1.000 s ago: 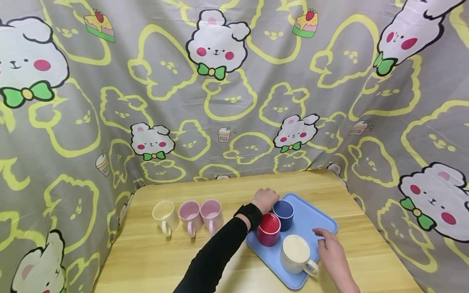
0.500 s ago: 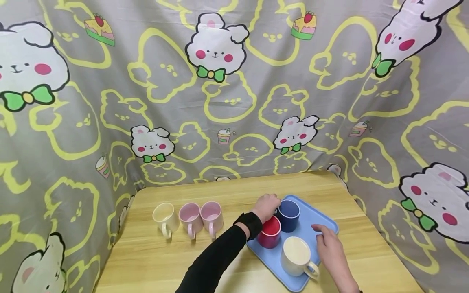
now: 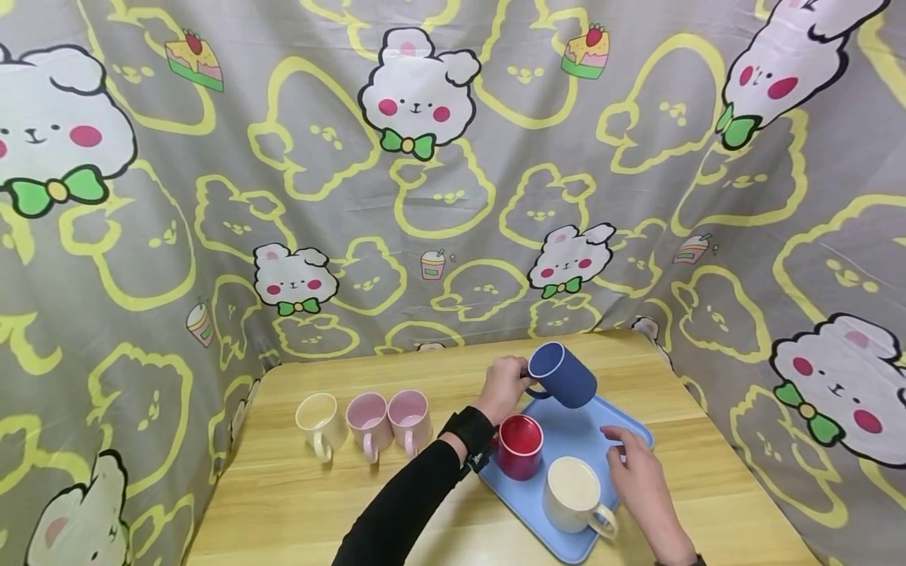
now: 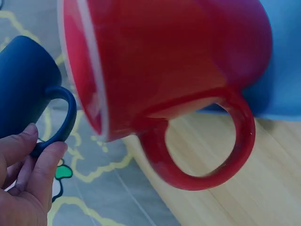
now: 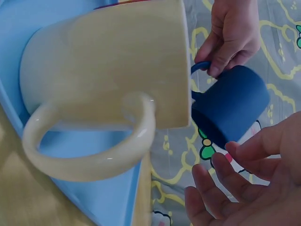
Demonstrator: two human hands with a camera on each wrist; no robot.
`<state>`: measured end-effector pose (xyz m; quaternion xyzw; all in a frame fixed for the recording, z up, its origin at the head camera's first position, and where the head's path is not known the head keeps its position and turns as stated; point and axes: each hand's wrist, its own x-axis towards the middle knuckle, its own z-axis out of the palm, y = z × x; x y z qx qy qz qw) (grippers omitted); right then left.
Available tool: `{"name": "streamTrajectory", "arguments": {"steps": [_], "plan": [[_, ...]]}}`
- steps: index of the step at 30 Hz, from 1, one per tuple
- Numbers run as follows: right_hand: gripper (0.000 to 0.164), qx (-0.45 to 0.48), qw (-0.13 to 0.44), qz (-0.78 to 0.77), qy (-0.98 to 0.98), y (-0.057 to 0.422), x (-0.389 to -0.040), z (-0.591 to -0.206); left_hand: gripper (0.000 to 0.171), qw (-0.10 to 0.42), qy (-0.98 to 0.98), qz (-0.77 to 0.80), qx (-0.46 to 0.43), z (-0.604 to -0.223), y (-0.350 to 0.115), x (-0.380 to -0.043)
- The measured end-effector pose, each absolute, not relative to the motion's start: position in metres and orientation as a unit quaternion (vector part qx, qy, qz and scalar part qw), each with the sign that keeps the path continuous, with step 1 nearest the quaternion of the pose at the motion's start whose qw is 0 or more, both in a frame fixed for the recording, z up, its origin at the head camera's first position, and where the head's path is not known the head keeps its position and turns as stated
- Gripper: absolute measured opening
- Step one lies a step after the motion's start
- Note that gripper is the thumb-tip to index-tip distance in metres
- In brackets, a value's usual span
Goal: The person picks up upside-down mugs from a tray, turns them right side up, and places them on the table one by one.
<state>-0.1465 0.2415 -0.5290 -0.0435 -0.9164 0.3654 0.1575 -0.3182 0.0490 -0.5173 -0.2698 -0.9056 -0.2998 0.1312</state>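
Observation:
A dark blue mug [image 3: 569, 380] hangs tilted above the back of the light blue tray [image 3: 572, 431]. My left hand [image 3: 504, 385] pinches its handle between thumb and fingers, as the left wrist view shows at the blue mug [image 4: 23, 84]. On the tray stand a red mug [image 3: 520, 448], close to my left wrist, and a cream mug [image 3: 570, 497] at the front, its handle toward the right. My right hand [image 3: 635, 472] hovers over the tray's right edge beside the cream mug, fingers spread and holding nothing; its fingers [image 5: 207, 183] appear in the right wrist view.
Left on the wooden table [image 3: 304, 503], a pale yellow mug [image 3: 320, 420] and two pink mugs, one pink mug [image 3: 368, 420] touching or nearly touching the other pink mug [image 3: 409, 417], stand in a row. A patterned grey curtain [image 3: 453, 196] encloses the table's back and sides.
My left hand has lifted the blue mug off the tray by its handle and tilted it. Earlier the mug stood upright behind the red one. My right hand has barely moved.

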Motion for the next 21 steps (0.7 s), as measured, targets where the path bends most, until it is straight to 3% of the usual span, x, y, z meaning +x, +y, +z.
{"name": "streamTrajectory", "arguments": {"steps": [3,12,21], "plan": [[0.032,-0.037,0.164,0.367,-0.915,0.238,-0.148,-0.525,0.005,0.082,-0.877,-0.41,-0.236,-0.513,0.044,-0.312],[0.036,-0.037,0.115,0.38,-0.917,0.22,-0.158,-0.506,0.024,-0.157,-0.614,-0.771,-0.064,-0.507,0.033,-0.277],[0.036,-0.009,0.131,0.419,-0.898,0.203,-0.161,-0.487,0.013,-0.284,-0.392,-0.874,0.047,-0.505,0.032,-0.245]]}}
